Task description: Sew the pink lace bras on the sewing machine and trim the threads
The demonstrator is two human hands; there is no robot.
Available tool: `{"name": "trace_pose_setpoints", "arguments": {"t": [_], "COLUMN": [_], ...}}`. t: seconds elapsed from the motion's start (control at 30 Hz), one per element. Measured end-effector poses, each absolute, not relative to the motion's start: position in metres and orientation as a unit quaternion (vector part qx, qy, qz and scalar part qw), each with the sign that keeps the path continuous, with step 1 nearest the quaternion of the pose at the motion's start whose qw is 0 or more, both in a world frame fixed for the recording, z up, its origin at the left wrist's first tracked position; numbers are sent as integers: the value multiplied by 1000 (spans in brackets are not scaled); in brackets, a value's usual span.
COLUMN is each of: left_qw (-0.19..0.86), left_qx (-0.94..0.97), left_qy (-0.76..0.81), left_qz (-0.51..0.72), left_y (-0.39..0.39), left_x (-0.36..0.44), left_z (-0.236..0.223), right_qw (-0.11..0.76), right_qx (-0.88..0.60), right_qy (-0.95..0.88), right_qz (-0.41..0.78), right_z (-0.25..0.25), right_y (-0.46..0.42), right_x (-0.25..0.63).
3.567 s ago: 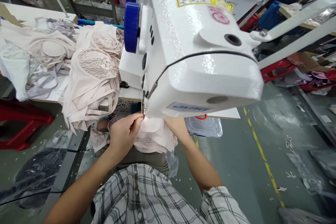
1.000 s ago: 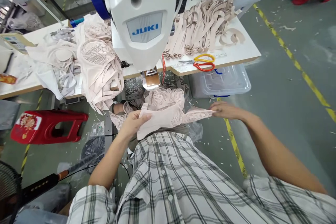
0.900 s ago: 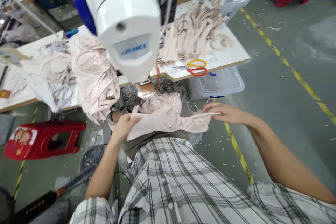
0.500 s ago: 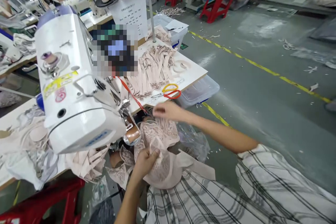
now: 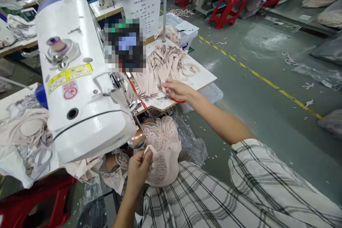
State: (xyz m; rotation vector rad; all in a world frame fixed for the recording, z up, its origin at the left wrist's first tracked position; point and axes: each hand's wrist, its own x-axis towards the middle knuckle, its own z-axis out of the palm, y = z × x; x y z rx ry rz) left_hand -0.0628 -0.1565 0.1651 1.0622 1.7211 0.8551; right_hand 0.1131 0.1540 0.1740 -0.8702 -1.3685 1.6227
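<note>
The left grip [image 5: 140,166] is pinching a beige lace bra [image 5: 164,165] at one edge, the rest spreading out rightward; over the worktop [image 5: 203,77], the right grip [image 5: 175,89] is pinching a pale fabric strip [image 5: 162,77].

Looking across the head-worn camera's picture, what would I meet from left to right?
Heap of pale fabric garments → white sewing machine → left hand holding a pale pink lace garment → right hand → brown-topped red plastic stool → greyish plastic bag at the right edge.
</note>
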Motion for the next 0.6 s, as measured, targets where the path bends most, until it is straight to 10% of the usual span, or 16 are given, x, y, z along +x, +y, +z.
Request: {"name": "trace_pose_setpoints", "arguments": {"t": [0.23, 0.6], "left_qw": [374, 276], "left_qx": [473, 552], "left_qy": [720, 727], "left_qz": [344, 302], "left_y": [-162, -177], "left_x": [-61, -52], "left_z": [199, 195], "right_qw": [194, 187], "right_qx": [-241, -174], "right_qy": [-447, -735], "right_qz": [839, 628], "right_z": [176, 196], "right_y": [-4, -55], "right_x": [135, 117]}}
